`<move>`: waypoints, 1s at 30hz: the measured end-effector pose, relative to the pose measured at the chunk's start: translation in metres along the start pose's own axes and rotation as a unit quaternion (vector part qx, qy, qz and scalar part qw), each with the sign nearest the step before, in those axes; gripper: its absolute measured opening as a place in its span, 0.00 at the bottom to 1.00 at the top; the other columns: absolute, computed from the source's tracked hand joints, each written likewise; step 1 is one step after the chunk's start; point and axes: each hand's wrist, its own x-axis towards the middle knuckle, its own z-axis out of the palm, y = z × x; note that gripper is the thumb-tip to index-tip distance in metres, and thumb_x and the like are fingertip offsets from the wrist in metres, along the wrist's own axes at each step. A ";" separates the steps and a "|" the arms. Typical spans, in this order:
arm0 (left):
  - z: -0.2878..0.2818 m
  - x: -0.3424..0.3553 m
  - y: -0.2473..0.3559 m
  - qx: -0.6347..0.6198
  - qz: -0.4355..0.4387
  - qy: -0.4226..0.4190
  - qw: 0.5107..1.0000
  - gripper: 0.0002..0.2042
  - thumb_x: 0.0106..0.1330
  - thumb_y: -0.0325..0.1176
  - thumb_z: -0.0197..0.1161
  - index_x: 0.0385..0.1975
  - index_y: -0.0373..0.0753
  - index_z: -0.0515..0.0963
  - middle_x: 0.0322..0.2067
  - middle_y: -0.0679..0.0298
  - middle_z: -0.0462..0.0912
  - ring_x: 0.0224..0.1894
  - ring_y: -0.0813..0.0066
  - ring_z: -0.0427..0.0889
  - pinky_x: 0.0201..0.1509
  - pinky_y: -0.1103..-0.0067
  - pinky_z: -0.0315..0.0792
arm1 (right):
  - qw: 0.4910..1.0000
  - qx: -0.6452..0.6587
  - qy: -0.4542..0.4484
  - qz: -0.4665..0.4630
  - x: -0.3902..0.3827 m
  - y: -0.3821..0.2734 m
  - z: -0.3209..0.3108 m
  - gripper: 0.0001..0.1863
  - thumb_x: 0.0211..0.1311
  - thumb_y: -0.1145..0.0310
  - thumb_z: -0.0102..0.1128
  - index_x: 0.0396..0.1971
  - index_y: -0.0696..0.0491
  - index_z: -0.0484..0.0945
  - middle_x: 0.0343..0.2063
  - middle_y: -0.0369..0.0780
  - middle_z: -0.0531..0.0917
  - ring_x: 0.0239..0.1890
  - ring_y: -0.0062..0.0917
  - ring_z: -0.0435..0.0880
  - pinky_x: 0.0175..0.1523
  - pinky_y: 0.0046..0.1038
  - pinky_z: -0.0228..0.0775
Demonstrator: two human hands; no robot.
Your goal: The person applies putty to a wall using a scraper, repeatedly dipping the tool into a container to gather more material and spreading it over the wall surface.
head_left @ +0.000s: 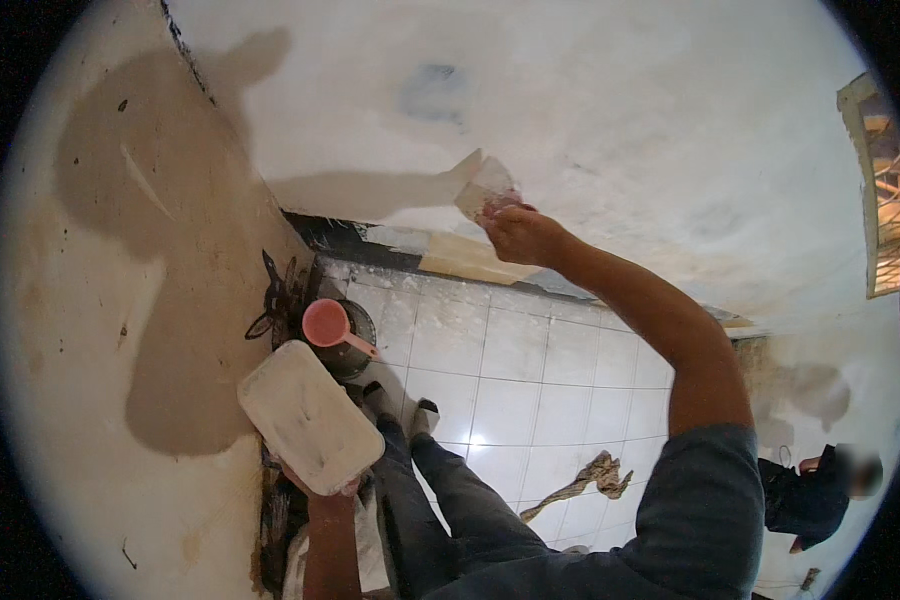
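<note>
Flat pale-and-reddish scraper (484,186) up by the patchy white wall (610,120)
Your right hand (522,236) is clamped on it; your left hand (322,488) grips a whitish rounded-rectangular tray (310,415) low down (fingers mostly hidden underneath).

Far wall (590,120): along the far side. Left wall (80,350): on the left, meeting the far wall in a corner. Floor (515,345): at the foot of both. Scraper (486,190): in the right hand (520,236), at the far wall; contact unclear. Tray (310,415): on the left hand (322,499), beside the left wall. Bucket (366,322): on the floor, beyond the tray, near the corner. Dipper (326,322): at the bucket's mouth, handle to the right. Rag (602,475): on the floor, right of the legs (470,500). Window (892,190): far right. Second person (805,500): near right, well apart.
</note>
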 end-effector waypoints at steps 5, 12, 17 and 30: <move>0.004 -0.009 0.003 -0.004 0.081 0.027 0.996 0.33 0.74 0.57 0.46 0.74 0.48 0.52 0.74 0.61 0.53 0.74 0.58 0.55 0.75 0.53 0.53 | 0.997 0.004 -0.072 -0.034 0.049 -0.014 0.010 0.10 0.31 0.66 0.66 0.20 0.51 0.84 0.26 0.31 0.77 0.31 0.23 0.77 0.40 0.25 0.67; 0.010 -0.004 0.002 -0.007 0.041 -0.081 0.996 0.32 0.75 0.58 0.44 0.73 0.49 0.54 0.73 0.62 0.57 0.74 0.60 0.55 0.76 0.57 0.51 | 0.998 0.043 -0.030 -0.019 0.062 -0.002 0.074 0.05 0.45 0.65 0.66 0.17 0.49 0.84 0.25 0.34 0.80 0.36 0.30 0.80 0.45 0.32 0.73; -0.002 -0.006 0.005 -0.050 0.095 0.053 0.993 0.33 0.73 0.57 0.48 0.73 0.49 0.53 0.73 0.59 0.57 0.73 0.56 0.57 0.76 0.55 0.51 | 0.957 0.190 -0.202 0.091 -0.071 -0.006 0.041 0.10 0.45 0.63 0.63 0.24 0.53 0.85 0.33 0.40 0.83 0.46 0.36 0.80 0.58 0.39 0.69; 0.002 -0.012 0.008 -0.348 0.062 -0.007 0.935 0.33 0.72 0.57 0.49 0.72 0.48 0.55 0.73 0.61 0.57 0.71 0.54 0.62 0.71 0.51 0.60 | 0.947 0.291 -0.030 0.136 0.103 -0.023 0.061 0.06 0.45 0.68 0.63 0.24 0.52 0.83 0.34 0.42 0.82 0.42 0.40 0.81 0.56 0.38 0.69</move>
